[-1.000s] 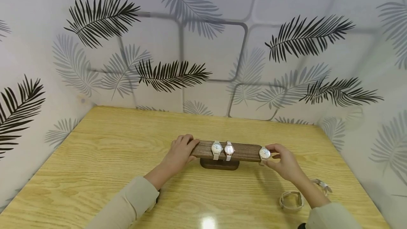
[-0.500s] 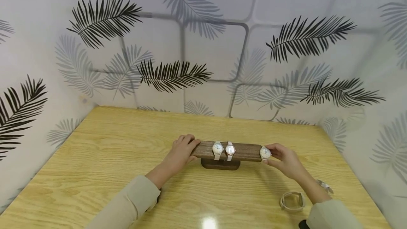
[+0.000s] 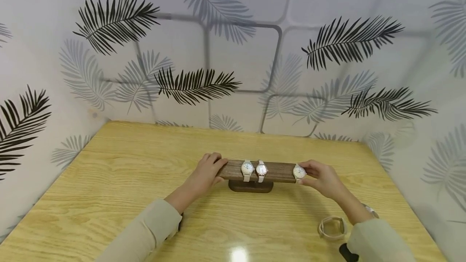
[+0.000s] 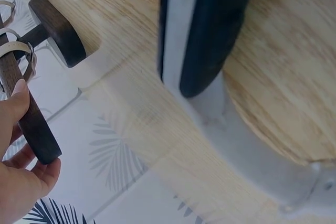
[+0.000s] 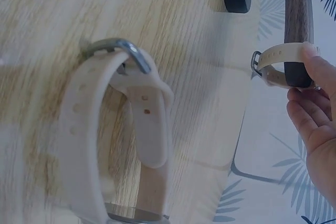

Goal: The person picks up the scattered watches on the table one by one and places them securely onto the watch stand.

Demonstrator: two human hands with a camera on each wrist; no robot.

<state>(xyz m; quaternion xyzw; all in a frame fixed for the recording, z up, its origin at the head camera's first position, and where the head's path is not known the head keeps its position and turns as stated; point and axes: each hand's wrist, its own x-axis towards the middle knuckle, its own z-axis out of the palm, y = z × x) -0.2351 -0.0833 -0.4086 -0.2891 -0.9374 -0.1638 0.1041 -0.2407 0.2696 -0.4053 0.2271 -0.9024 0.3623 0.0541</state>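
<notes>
A dark wooden watch stand (image 3: 278, 171) has a horizontal bar above an oblong base (image 3: 251, 187). My left hand (image 3: 204, 174) grips the bar's left end; in the left wrist view its thumb lies on the bar and the fingers curl beneath. With thumb and fingers, my right hand (image 3: 327, 181) pinches a white-dialled watch (image 3: 299, 172) at the bar's right end. The right wrist view shows that watch's buckled pale strap (image 5: 281, 54) looped around the bar's end. Side by side near the middle sit a pale-strapped watch (image 3: 247, 168) and a rose-gold-rimmed watch (image 3: 261, 169).
A buckled pale-strapped watch (image 3: 332, 228) lies on the wooden table (image 3: 145, 161) near my right forearm. Another watch (image 3: 370, 210) is partly hidden behind that forearm. A leaf-patterned wall (image 3: 233, 108) rises directly behind the table.
The watch in my right hand has slid slightly left along the bar, a little nearer the other two watches. My left hand keeps its grip on the left end.
</notes>
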